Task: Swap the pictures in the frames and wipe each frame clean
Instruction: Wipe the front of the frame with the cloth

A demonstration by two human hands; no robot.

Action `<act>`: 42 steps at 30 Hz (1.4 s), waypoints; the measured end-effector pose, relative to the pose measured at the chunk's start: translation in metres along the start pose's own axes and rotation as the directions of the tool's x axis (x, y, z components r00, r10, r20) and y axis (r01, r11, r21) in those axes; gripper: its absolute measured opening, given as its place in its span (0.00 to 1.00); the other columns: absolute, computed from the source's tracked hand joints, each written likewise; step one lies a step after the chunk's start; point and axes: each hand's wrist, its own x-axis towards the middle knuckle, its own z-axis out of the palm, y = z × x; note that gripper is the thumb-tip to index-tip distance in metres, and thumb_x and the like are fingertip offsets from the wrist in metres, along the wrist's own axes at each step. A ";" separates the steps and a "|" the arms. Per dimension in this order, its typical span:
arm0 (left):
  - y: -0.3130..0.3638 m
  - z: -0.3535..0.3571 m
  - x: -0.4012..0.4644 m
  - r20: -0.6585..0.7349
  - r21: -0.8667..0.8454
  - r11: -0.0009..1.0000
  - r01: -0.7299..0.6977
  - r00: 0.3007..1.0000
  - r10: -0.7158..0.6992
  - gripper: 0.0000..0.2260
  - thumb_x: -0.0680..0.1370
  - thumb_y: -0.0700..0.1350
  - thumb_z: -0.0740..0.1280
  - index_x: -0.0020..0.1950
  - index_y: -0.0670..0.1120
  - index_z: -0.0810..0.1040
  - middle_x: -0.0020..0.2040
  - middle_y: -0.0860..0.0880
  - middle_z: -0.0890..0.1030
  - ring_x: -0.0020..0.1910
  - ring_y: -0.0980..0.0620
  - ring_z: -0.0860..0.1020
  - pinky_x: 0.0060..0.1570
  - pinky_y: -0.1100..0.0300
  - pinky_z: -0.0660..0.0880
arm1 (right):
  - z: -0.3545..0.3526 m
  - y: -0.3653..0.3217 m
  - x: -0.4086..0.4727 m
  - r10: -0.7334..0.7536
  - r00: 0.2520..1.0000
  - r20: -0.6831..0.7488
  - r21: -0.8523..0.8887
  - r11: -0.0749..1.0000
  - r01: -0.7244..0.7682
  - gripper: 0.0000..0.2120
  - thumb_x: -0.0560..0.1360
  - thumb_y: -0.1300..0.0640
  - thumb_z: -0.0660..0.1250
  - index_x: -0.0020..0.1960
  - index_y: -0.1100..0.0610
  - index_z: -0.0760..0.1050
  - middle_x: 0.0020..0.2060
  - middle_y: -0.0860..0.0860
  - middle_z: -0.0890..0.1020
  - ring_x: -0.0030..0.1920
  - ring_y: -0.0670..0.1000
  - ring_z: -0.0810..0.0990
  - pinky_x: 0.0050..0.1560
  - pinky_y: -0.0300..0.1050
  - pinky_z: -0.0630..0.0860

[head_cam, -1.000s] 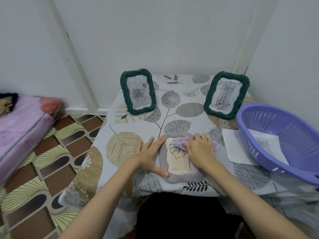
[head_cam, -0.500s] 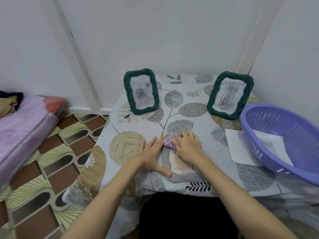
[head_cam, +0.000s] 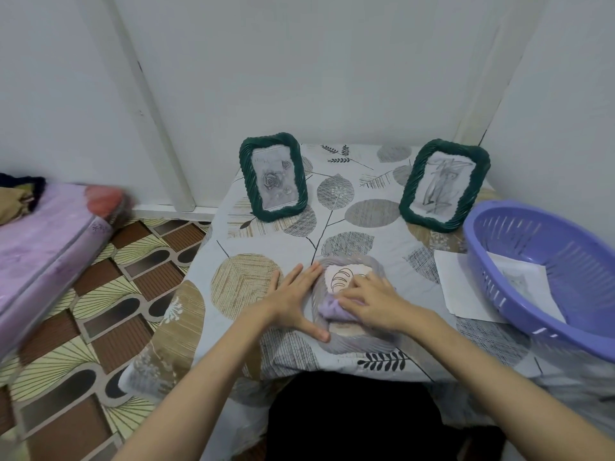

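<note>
Head view: grey frame (head_cam: pixel 349 341) lies flat, long axis pointing away; hands steady it.

Soft, even indoor light fills the room, moderately bright, with no visible lamp or window. The white walls (head_cam: pixel 299 61) look flat and slightly grey. Shadows are faint: a soft one under the hands (head_cam: pixel 332 304) at centre, a dark patch beneath the bench (head_cam: pixel 253 247) edge at lower centre. Glare is mild on the glass of the green frame (head_cam: pixel 273 177) at upper centre. Wide-angle distortion bends the wall lines. The mattress (head_cam: pixel 50 247) at left and the purple basket (head_cam: pixel 545 271) at right are smeared by blur; the centre is fairly sharp.
</note>
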 end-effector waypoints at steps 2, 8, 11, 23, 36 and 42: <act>0.001 0.000 -0.001 0.005 0.036 0.999 0.000 1.000 0.000 0.56 0.62 0.65 0.73 0.75 0.57 0.37 0.77 0.57 0.39 0.75 0.54 0.35 0.71 0.44 0.31 | 0.005 -0.006 -0.025 -0.084 0.996 0.018 -0.010 0.996 0.084 0.32 0.69 0.34 0.43 0.62 0.45 0.74 0.54 0.50 0.72 0.57 0.51 0.65 0.57 0.45 0.57; 0.002 0.000 -0.003 0.005 0.021 1.000 -0.002 1.000 0.002 0.56 0.62 0.66 0.73 0.75 0.56 0.36 0.77 0.56 0.39 0.75 0.55 0.35 0.71 0.44 0.30 | 0.003 -0.008 -0.010 0.012 0.997 -0.079 -0.086 0.996 -0.019 0.22 0.77 0.40 0.48 0.62 0.45 0.73 0.56 0.51 0.72 0.58 0.53 0.65 0.59 0.48 0.60; 0.001 0.001 -0.003 -0.010 0.030 1.000 -0.005 1.000 0.005 0.56 0.62 0.66 0.73 0.75 0.56 0.37 0.77 0.57 0.39 0.75 0.55 0.35 0.71 0.44 0.30 | 0.008 -0.012 -0.009 0.007 0.999 -0.046 -0.070 0.997 -0.010 0.22 0.78 0.41 0.48 0.66 0.42 0.69 0.55 0.51 0.71 0.58 0.53 0.65 0.60 0.49 0.60; 0.002 0.000 -0.002 -0.007 0.047 0.999 -0.003 1.000 0.003 0.57 0.62 0.66 0.73 0.76 0.54 0.37 0.77 0.57 0.39 0.75 0.55 0.35 0.70 0.45 0.30 | 0.009 -0.002 -0.023 0.108 0.975 -0.195 -0.089 0.988 -0.128 0.28 0.71 0.33 0.46 0.65 0.39 0.70 0.54 0.52 0.71 0.58 0.53 0.67 0.55 0.46 0.61; 0.002 -0.001 -0.002 0.019 0.027 1.000 0.002 1.000 -0.003 0.57 0.61 0.67 0.72 0.75 0.56 0.36 0.77 0.56 0.38 0.74 0.55 0.34 0.71 0.43 0.29 | 0.002 0.007 0.023 0.256 0.903 -0.346 -0.124 0.941 -0.315 0.18 0.79 0.45 0.52 0.65 0.47 0.72 0.58 0.55 0.71 0.58 0.56 0.67 0.57 0.52 0.63; 0.004 -0.001 -0.002 0.005 0.043 0.999 0.006 1.000 -0.006 0.56 0.62 0.67 0.72 0.76 0.54 0.37 0.77 0.56 0.39 0.75 0.54 0.35 0.71 0.44 0.31 | 0.020 -0.018 -0.017 0.100 0.965 -0.243 -0.090 0.988 -0.125 0.31 0.70 0.36 0.40 0.65 0.42 0.71 0.56 0.53 0.71 0.59 0.56 0.67 0.55 0.50 0.61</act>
